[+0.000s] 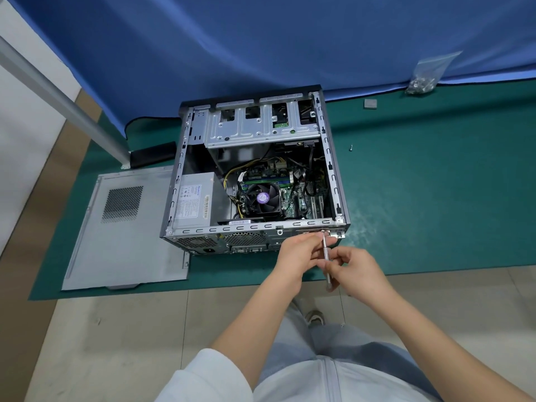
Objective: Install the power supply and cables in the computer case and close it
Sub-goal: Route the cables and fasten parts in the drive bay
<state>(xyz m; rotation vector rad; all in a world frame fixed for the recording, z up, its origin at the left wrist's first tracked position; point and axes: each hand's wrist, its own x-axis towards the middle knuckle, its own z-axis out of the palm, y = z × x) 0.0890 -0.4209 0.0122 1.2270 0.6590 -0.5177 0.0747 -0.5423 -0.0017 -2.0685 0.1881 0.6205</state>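
Note:
An open computer case [338, 181] lies on its side on a green mat [435, 198]. The grey power supply [197, 201] sits in its near left corner, with yellow and black cables [232, 172] running to the motherboard [290, 195]. My right hand [356, 271] grips a silver screwdriver [326, 253] whose tip is at the case's rear panel, near right corner. My left hand [298, 253] pinches the screwdriver's shaft close to the tip. The detached side panel [127, 242] lies flat left of the case.
A loose screw [351, 147] and a small grey pad [370, 103] lie on the mat right of the case. A plastic bag of screws [420, 82] rests against the blue cloth backdrop. A metal pole [58, 94] slants at left. Tiled floor lies below.

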